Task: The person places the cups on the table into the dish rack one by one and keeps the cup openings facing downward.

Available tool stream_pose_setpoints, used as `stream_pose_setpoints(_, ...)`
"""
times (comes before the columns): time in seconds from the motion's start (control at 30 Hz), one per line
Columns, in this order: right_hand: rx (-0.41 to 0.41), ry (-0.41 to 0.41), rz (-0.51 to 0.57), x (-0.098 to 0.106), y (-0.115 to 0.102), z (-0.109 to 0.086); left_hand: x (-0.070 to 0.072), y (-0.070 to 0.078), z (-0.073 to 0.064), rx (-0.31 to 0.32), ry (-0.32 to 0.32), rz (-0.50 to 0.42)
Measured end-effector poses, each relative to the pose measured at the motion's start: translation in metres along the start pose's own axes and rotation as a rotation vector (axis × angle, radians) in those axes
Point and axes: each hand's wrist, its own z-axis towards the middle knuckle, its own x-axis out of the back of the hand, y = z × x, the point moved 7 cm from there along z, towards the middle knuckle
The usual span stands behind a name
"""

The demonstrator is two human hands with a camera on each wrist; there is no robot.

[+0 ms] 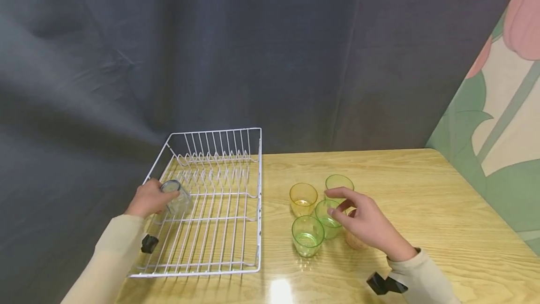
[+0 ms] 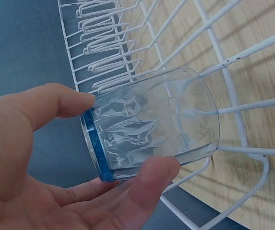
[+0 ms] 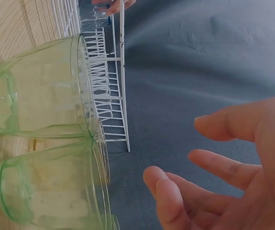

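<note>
**At the left of the white rack (image 1: 260, 172), a clear glass (image 1: 180, 204)**

The left hand (image 1: 149, 199) grips its blue end; placing seems the step, calling next for steady footing, then release. The right hand (image 1: 366, 217), fingers parted, empty, hovers by green glasses (image 1: 308, 238) on the worktop (image 1: 413, 191).

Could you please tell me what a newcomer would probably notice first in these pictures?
Probably the white wire rack on the left, where the left hand holds a clear glass with a blue base. Next, the group of tinted glasses right of the rack: three green glasses, a yellow glass and an orange glass partly hidden by the right hand. That hand hovers there, holding nothing.
</note>
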Motion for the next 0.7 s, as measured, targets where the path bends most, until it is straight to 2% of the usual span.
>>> stream_pose_setpoints(0.37,0.031,0.024,-0.012,-0.001,-0.004,-0.003,0.003,-0.001,-0.001,-0.003,0.005,0.014)
stream_pose_setpoints(0.53,0.060,0.052,-0.064,0.002,-0.006,-0.002,0.003,-0.001,-0.001,-0.014,-0.005,0.013)
stream_pose_setpoints(0.7,0.058,0.114,-0.141,0.011,-0.006,0.000,0.000,-0.005,-0.002,-0.018,-0.023,0.009)
